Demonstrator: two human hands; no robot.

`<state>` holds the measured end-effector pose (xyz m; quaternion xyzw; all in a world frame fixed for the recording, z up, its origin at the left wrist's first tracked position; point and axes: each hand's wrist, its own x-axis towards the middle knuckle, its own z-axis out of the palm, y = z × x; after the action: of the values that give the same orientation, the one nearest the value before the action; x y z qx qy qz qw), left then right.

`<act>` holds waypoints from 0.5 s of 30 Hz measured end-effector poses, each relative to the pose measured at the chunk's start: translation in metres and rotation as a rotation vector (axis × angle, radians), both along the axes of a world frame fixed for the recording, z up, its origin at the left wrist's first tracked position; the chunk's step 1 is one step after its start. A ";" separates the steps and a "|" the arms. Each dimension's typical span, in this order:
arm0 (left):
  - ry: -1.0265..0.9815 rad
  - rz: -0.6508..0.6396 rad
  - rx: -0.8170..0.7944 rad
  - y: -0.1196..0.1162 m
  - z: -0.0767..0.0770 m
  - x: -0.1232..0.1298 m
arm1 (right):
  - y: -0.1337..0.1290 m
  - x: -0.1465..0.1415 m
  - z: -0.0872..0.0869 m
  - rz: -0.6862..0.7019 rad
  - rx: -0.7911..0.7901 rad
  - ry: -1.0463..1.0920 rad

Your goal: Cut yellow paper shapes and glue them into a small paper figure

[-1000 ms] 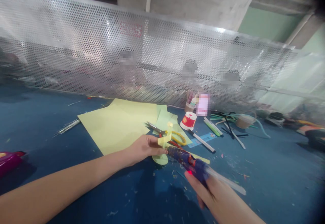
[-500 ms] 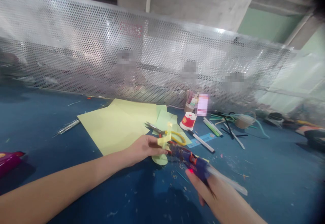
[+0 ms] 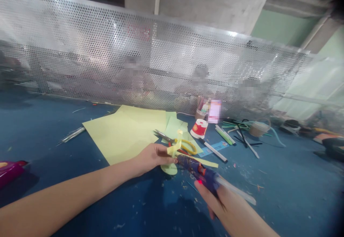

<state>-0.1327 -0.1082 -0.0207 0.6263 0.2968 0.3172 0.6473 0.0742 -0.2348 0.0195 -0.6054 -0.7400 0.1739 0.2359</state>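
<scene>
Between the thumb and fingers of my left hand (image 3: 152, 158) is a pale yellow-green paper piece (image 3: 169, 169) with a round base and an upright strip. My right hand (image 3: 219, 201) is wrapped round a dark blue glue gun (image 3: 195, 167), a clear glue stick jutting from its back end and a red light glowing on it. The gun's tip points left, right at the paper piece; whether it touches I cannot tell. Just behind, yellow-handled scissors (image 3: 189, 145) lie open-bladed on the paper sheets. A narrow yellow paper strip (image 3: 208, 163) extends right behind the gun.
Large yellow paper sheets (image 3: 129, 126) cover the table's middle. Behind the hands stand a red and white paper cup (image 3: 199, 128), upside down, and a cup of sticks (image 3: 201, 110). Markers (image 3: 224, 135) lie to the right. A perforated metal screen (image 3: 161, 61) closes off the back.
My right hand has brought the glue gun slightly left, closer to the paper piece. More of the narrow yellow strip shows behind the gun. My left hand stays nearly still.
</scene>
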 end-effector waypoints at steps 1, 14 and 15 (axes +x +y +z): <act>0.000 -0.003 0.001 0.000 0.000 0.000 | -0.001 -0.001 0.001 -0.010 -0.024 -0.008; 0.000 -0.018 -0.012 0.000 -0.001 -0.003 | 0.000 0.142 -0.028 -0.295 0.337 -0.416; -0.005 -0.020 -0.012 0.001 -0.001 -0.003 | 0.003 0.151 -0.034 -0.330 0.350 -0.434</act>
<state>-0.1359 -0.1074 -0.0222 0.6245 0.2909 0.3105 0.6549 0.2253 -0.2318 -0.0150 -0.6905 -0.6835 -0.1296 0.1980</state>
